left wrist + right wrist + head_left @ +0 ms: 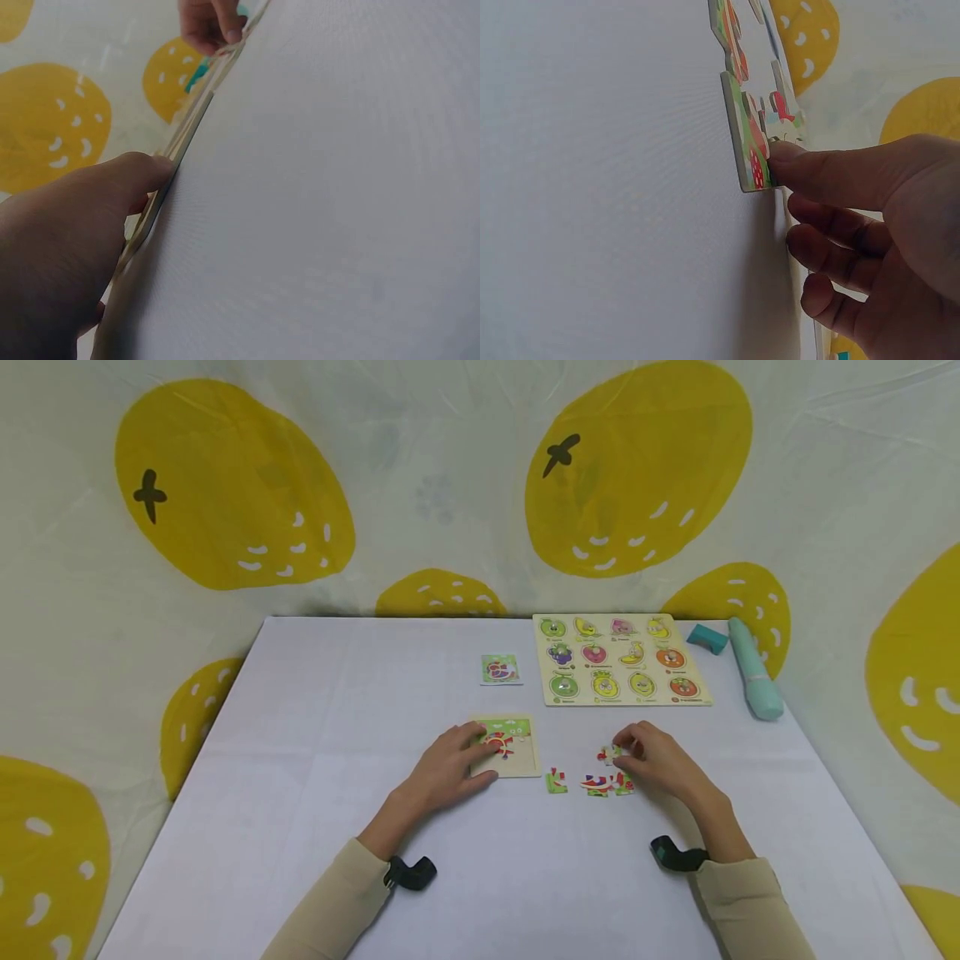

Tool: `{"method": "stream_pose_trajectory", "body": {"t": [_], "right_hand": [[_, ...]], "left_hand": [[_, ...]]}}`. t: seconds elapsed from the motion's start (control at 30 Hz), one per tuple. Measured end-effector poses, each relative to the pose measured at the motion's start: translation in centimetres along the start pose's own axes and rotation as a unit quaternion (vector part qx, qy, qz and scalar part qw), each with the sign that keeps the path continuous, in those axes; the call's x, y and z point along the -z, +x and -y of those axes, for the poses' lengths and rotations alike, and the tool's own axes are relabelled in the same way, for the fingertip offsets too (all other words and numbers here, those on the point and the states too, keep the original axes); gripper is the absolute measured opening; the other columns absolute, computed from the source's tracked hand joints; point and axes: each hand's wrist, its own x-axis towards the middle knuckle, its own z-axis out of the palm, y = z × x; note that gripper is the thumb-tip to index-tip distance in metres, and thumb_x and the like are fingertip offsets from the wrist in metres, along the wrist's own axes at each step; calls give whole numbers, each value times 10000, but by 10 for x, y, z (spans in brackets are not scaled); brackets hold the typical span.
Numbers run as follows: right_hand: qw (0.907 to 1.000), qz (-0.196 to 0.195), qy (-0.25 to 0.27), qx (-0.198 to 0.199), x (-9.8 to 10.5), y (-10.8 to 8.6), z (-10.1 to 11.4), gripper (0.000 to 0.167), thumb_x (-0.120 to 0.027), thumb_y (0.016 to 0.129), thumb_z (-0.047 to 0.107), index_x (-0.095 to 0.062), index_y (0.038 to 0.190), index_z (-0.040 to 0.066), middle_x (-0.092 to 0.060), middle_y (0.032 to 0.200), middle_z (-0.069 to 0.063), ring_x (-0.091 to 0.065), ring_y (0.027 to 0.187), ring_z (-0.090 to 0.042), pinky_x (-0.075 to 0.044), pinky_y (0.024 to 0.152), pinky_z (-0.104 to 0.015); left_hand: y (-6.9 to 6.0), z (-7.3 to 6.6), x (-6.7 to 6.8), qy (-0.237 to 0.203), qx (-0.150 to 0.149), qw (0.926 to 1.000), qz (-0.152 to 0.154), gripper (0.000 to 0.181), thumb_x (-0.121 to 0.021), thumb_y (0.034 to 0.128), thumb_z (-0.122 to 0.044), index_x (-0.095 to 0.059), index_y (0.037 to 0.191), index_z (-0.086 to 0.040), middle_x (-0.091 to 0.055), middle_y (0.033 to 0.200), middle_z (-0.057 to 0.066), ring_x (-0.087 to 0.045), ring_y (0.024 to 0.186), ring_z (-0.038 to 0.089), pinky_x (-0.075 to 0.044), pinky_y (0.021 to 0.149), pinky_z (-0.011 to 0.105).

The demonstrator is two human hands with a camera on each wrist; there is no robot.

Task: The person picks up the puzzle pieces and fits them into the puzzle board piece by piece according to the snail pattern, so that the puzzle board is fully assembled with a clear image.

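My left hand (447,768) rests with spread fingers on a small square wooden puzzle tray (523,765), which holds a few red and green pieces on its upper side. In the left wrist view, the left hand's (82,217) thumb lies along the tray's edge. Just right of the tray, my right hand (663,762) pinches a small puzzle piece (608,755) between thumb and fingers. Loose pieces lie below it: a green and red one (556,781) and several together (597,786). In the right wrist view, the right hand's (900,217) thumb tip is beside a green-edged piece (748,150).
A small picture card or puzzle (500,669) lies beyond the tray. Behind the right hand is a large fruit board (622,660). At the back right are a teal block (707,639) and a mint-coloured cylindrical object (754,672). A fruit-patterned cloth (450,485) hangs behind the white table.
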Motion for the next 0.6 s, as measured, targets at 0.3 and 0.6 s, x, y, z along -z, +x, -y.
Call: {"method": "stream_pose_trajectory", "body": {"t": [0.3, 0.6], "right_hand": [[9999, -40, 106, -53, 0, 0, 1, 159, -675, 933, 102, -646, 1083, 58, -642, 897, -34, -549, 828, -174, -486, 736, -271], [9999, -70, 115, 54, 5, 4, 6, 135, -644, 962, 106, -660, 1091, 72, -676, 963, -41, -572, 886, -189, -526, 817, -329]], "left_hand": [[0, 1, -2, 23, 6, 10000, -26, 480, -646, 945, -460, -649, 1350, -202, -531, 1432, 87, -513, 1328, 271, -370, 1189, 441], [0, 2, -3, 36, 33, 10000, -46, 479, -652, 940, -461, -653, 1345, -205, -531, 1427, 80, -519, 1310, 264, -419, 1136, 430]]}}
